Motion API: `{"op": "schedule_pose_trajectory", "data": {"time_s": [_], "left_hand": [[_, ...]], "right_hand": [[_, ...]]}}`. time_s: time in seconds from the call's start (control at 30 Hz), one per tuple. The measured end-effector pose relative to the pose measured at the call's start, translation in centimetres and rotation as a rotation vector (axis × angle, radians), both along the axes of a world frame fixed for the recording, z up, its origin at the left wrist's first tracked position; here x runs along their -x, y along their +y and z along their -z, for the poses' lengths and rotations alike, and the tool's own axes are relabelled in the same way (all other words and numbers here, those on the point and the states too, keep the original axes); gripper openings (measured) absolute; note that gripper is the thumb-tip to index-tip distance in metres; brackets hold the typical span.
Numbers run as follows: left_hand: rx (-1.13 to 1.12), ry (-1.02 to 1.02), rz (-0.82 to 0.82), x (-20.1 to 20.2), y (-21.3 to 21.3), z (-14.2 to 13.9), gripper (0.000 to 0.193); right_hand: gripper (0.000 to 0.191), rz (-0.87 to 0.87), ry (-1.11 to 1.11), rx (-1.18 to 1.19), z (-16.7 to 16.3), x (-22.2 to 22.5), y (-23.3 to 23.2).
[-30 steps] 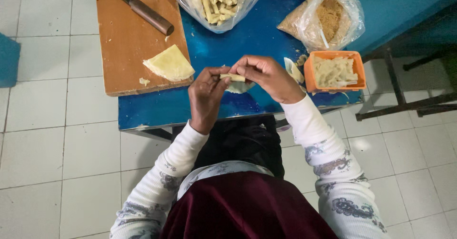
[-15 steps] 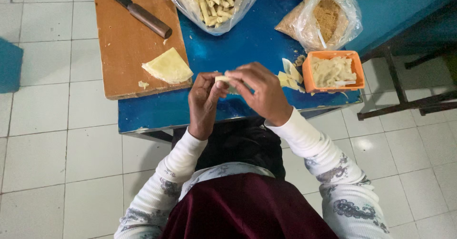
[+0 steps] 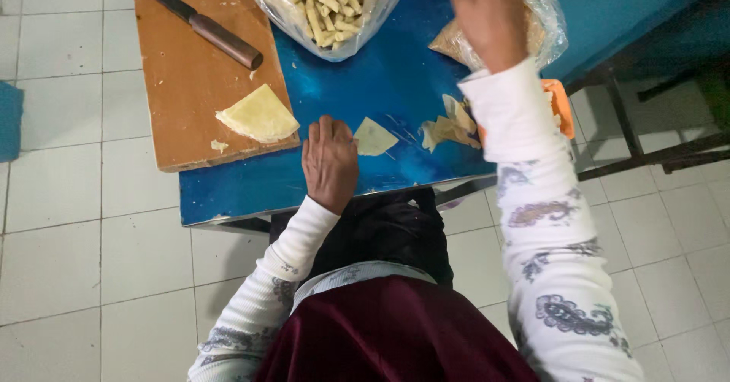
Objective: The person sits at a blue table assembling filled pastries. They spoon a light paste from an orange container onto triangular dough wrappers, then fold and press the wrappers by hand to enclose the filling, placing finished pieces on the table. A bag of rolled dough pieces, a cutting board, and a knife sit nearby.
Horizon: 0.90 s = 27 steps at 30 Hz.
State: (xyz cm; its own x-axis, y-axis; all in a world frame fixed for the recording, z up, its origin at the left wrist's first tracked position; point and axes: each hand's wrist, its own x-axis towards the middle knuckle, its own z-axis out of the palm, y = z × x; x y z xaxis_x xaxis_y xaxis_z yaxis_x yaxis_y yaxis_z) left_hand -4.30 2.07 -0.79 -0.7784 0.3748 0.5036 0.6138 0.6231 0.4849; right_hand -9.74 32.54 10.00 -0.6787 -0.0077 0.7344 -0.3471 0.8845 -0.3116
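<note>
My left hand point(image 3: 329, 161) lies flat, palm down, on the blue table point(image 3: 395, 70), holding nothing. Just right of its fingers lies a thin pale triangular wrapper point(image 3: 374, 137). My right hand point(image 3: 479, 9) is raised at the far side, beside a clear plastic bag of rolled pastry sticks point(image 3: 327, 2). Its fingers run off the top edge, so I cannot tell whether it holds anything. Torn wrapper pieces point(image 3: 449, 127) lie by my right sleeve.
A wooden cutting board point(image 3: 190, 85) at the left carries a brown-handled knife point(image 3: 205, 26) and a stack of triangular wrappers point(image 3: 258, 114). An orange tub point(image 3: 563, 104) and a bag of brown filling point(image 3: 544, 25) are mostly hidden behind my right arm. White tile floor surrounds the table.
Both hands were together rolling a pastry over the table's near edge. Now the right hand has lifted toward the far bag, and the left has come down flat beside a wrapper.
</note>
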Motion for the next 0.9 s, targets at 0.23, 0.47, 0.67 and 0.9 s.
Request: {"op": "schedule_pose_trajectory", "data": {"time_s": [0.23,0.47,0.67,0.9], "left_hand": [[-0.055,0.029,0.057,-0.2,0.5,0.2,0.006],[-0.340,-0.318,0.292,1.0,1.5,-1.5,0.007],[-0.592,-0.457,0.434,2.2,3.6,-3.1,0.018],[-0.817,-0.733,0.472,0.6,1.8,-2.3,0.025]], "right_hand": [[0.022,0.377,-0.377,-0.339,1.9,-9.8,9.9],[0.030,0.563,-0.560,-0.299,5.3,-7.9,8.8],[0.018,0.581,-0.498,-0.187,5.1,-7.8,8.3],[0.005,0.674,-0.343,-0.264,4.8,-10.0,7.8]]}}
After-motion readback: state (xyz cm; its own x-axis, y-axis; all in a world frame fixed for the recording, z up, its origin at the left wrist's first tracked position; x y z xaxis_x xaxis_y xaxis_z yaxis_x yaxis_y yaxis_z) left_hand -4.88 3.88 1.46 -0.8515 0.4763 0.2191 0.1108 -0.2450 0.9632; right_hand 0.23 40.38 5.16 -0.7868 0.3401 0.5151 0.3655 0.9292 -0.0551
